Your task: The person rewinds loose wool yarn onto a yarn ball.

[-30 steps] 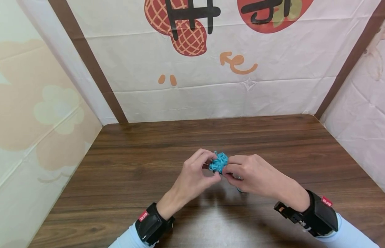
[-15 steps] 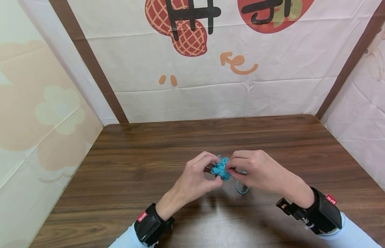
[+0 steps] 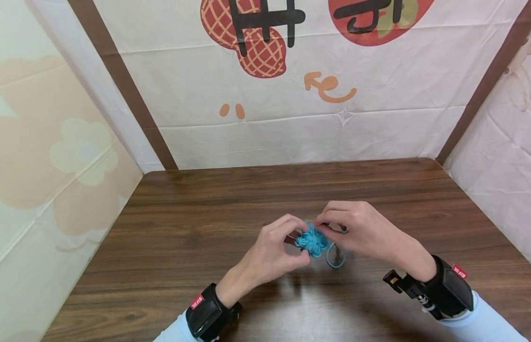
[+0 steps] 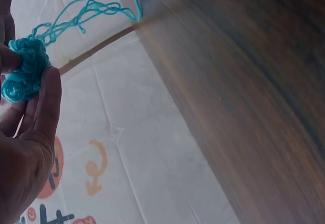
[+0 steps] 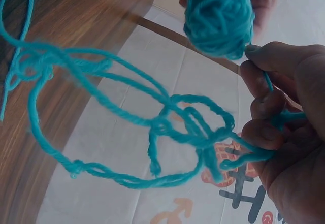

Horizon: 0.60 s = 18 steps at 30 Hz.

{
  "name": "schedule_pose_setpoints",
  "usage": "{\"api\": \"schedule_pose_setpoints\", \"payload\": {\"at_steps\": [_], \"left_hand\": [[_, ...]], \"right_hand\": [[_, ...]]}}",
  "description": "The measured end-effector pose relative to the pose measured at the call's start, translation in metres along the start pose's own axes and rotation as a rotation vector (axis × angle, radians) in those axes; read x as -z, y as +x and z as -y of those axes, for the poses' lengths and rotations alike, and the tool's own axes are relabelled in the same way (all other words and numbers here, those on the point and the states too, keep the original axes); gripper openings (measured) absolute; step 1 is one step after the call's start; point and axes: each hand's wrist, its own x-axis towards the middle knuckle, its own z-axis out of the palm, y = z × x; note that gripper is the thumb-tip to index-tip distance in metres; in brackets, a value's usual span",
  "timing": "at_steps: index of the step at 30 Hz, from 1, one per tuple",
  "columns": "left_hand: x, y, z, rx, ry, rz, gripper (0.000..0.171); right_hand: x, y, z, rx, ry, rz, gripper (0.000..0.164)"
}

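Note:
A small ball of turquoise yarn [image 3: 313,241] is held above the table by my left hand [image 3: 275,247], its thumb below and its fingers behind the ball. My right hand [image 3: 355,228] is at the ball's upper right side. In the right wrist view, its thumb and forefinger pinch a strand running from the yarn ball [image 5: 218,21]. Its other fingers curl round more yarn, and a tangle of loose yarn loops [image 5: 167,127] hangs from them. One loop of the yarn [image 3: 335,256] shows beneath the right hand in the head view. The left wrist view shows the yarn ball [image 4: 26,69] between thumb and fingers.
The dark wooden table [image 3: 205,204] spreads under both hands. Behind it hangs a white printed cloth [image 3: 291,137], with further cloth walls at left and right. A black camera band [image 3: 211,311] sits on the left wrist and another band [image 3: 445,285] on the right.
The ball has turned in the left hand and shifted slightly right and nearer. My right hand has risen along the ball, and a yarn loop has come into view beneath it.

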Motion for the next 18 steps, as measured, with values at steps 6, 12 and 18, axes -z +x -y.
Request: {"api": "schedule_pose_setpoints", "payload": {"at_steps": [6, 12, 18], "left_hand": [[-0.001, -0.001, -0.002, -0.028, -0.017, 0.015, 0.034], [0.001, -0.001, -0.004, -0.073, 0.001, 0.024, 0.034], [0.001, -0.002, -0.005, -0.082, -0.001, 0.037, 0.034]], "right_hand": [[0.003, 0.001, -0.009, 0.013, 0.054, -0.044, 0.028], [0.004, 0.001, -0.019, 0.040, 0.114, -0.087, 0.014], [0.006, 0.000, -0.028, 0.020, 0.108, -0.122, 0.010]]}}
